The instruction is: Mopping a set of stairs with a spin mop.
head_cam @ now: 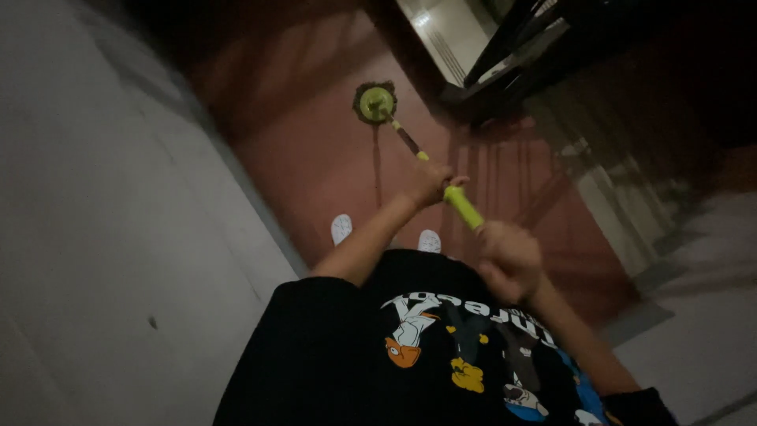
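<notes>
1. We see our left hand point(430, 183) closed around the mop handle point(461, 207), farther down the shaft, with the fingers curled over it and the knuckles turned up.
2. Our right hand point(509, 259) is closed in a fist at the near, upper end of that handle, just above our chest; the picture is blurred there, so we cannot tell how each finger lies.
3. The handle is bright green where we hold it. Beyond the left hand it turns to a thinner, darker shaft that slants away to the far left.
4. The mop head point(375, 102) sits at the far end of that shaft, a round green disc with a dark fringe, resting flat on the red floor point(315, 158).
5. Two white shoes point(341, 229) stand on the floor, near us and well apart from the mop head, one on each side of our left forearm.
6. A pale grey wall point(102, 221) fills the left side of the scene.
7. On the far right, a dark railing point(512, 47) stands by pale steps point(449, 31).
8. We wear a black shirt point(355, 355) with coloured cartoon figures printed on it.
</notes>
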